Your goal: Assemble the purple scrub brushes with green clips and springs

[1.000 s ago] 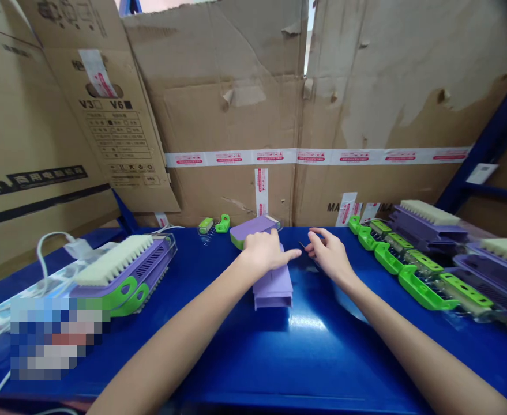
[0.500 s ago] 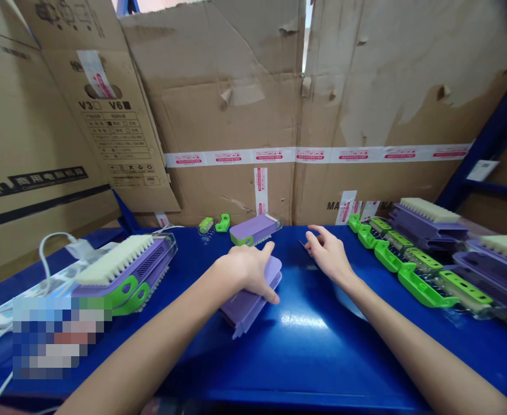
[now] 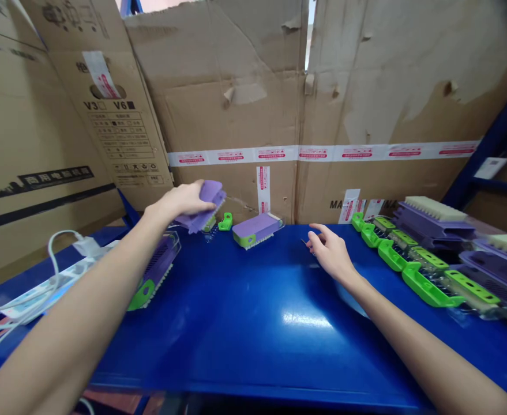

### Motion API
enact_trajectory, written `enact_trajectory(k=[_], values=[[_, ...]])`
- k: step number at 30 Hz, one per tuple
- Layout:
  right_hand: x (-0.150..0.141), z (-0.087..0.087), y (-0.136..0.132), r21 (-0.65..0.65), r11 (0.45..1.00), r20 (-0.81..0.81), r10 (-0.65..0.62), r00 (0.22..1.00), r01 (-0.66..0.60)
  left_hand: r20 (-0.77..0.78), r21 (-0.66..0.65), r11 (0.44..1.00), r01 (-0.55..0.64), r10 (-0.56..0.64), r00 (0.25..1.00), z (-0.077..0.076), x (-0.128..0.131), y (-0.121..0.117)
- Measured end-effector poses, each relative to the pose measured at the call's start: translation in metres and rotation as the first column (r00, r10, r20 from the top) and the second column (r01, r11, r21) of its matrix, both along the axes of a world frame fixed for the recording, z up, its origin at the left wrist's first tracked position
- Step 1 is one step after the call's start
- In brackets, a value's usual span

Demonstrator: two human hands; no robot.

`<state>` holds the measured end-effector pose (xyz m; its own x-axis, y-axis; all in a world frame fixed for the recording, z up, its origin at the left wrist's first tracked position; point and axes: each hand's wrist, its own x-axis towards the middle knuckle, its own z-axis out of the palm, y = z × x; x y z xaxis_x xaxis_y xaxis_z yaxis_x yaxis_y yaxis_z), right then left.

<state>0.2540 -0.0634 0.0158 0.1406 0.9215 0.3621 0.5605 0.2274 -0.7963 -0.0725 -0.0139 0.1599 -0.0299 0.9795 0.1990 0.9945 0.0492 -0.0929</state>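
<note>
Backdrop: cardboard [image 3: 236,109] behind blue worktop [image 3: 236,334].
Left hand [image 3: 181,200]: fingers closed across purple piece [image 3: 211,190], raised near back edge, left of centre, seemingly for clearance.
Right hand [image 3: 330,252]: half-curled near back edge; grip on thin item [image 3: 304,242] unclear.
Brush unit [image 3: 259,226]: between hands, near back edge.
Green parts [image 3: 428,288]: rowed along right side, apparently for reach.
Open room: mid-worktop, down to front edge.

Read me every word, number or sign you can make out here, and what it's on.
"V3": cardboard flap
"V6": same flap
"商用电脑", then blurred characters: left cardboard
"MA": back cardboard
"NA": back cardboard
Too small or blurred: red print on the white tape, other print on the flap and left cardboard, the right-hand tag.
</note>
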Motion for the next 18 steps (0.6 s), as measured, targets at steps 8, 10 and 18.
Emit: enact_trajectory(k=[8,10,18], values=[[0.0,0.0,0.0,0.011,1.0,0.022,0.004,1.0,-0.004,0.128,-0.101,0.932,-0.347,0.358,0.925,-0.028,-0.062,0.062],[0.0,-0.001,0.0,0.011,1.0,0.029,0.004,1.0,-0.005,0.155,-0.141,0.917,-0.374,0.394,0.906,-0.037,-0.063,0.066],[-0.002,-0.001,-0.001,0.012,1.0,0.041,0.014,0.999,-0.014,0.195,-0.215,0.889,-0.404,0.444,0.874,-0.067,-0.066,0.076]])
